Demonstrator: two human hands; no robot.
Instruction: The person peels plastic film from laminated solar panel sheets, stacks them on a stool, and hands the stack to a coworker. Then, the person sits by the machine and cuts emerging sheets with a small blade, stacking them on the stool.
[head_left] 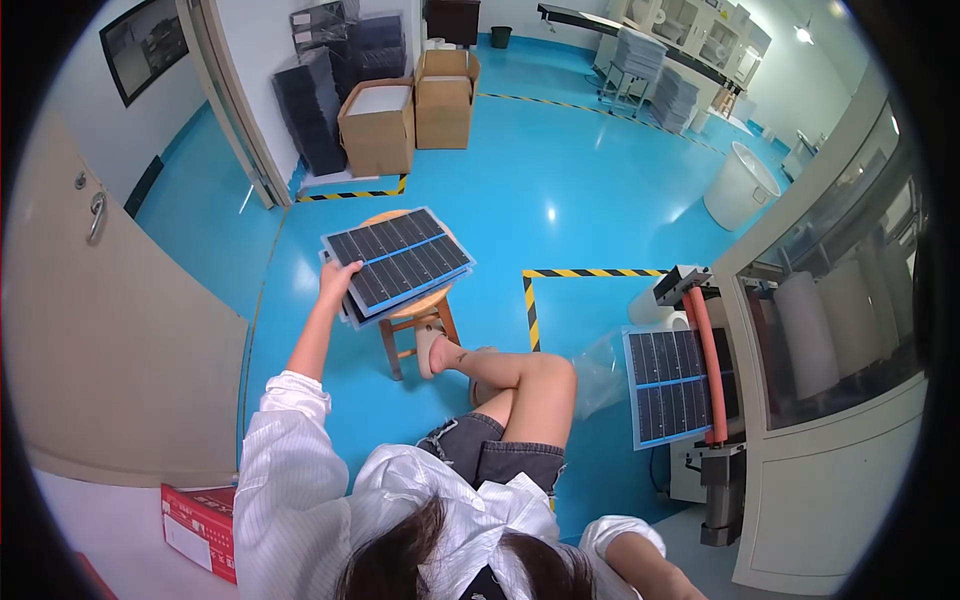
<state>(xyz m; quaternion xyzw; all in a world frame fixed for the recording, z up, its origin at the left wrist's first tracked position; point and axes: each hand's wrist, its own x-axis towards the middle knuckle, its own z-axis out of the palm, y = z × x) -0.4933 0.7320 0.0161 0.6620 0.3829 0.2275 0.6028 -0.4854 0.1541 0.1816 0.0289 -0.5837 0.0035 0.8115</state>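
A small stack of dark solar panels with clear borders and blue lines rests on a round wooden stool (430,303). My left hand (338,277) grips the left edge of the top solar panel (400,258), thumb on its face and fingers mostly hidden at the edge. On the right, another solar panel (668,385) sticks out of the machine, beneath an orange-red roller (706,365). My right forearm (645,570) runs out past the bottom of the view, so the right hand is hidden.
A machine cabinet with a window (835,300) stands close on the right. Left is a door (110,320), with a red box (205,525) below it. Cardboard boxes (378,140) and dark stacks (308,115) stand ahead. A white bin (738,190) is farther right.
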